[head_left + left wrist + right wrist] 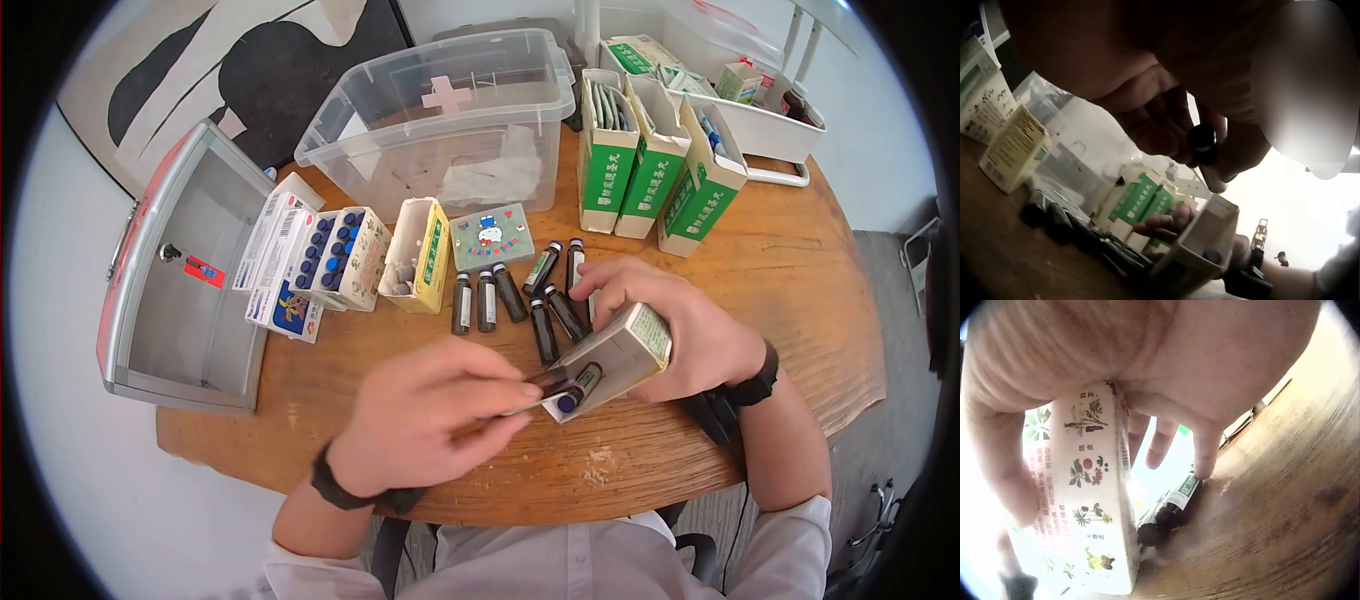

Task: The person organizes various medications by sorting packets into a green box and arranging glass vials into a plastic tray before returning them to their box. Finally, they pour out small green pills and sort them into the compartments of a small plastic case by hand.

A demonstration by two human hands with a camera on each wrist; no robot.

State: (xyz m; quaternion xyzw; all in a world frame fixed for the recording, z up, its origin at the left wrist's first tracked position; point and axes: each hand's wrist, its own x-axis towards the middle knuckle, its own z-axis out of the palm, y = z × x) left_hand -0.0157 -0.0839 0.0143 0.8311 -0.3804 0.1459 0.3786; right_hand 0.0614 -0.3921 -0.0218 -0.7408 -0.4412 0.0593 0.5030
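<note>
My left hand (430, 415) pinches a small dark-capped bottle (1202, 136) at the open end of a carton (632, 352). The right hand (695, 335) grips this carton, tilted above the table, its mouth towards the left hand. Inside the carton lies a bottle (582, 388) with a blue cap near the opening. Plant drawings cover the side of the carton (1091, 487) in the right wrist view. Several dark bottles (508, 292) stand or lie just beyond the hands; a right fingertip is close to one labelled bottle (1182, 490), contact unclear.
A yellow carton (436, 255), a carton of blue-capped bottles (350, 260) and a tin (492, 238) stand behind the bottles. Farther back are a clear bin (400, 145), green-white cartons (700, 205) and a white tray (775, 130). A silver case (180, 290) stands at left.
</note>
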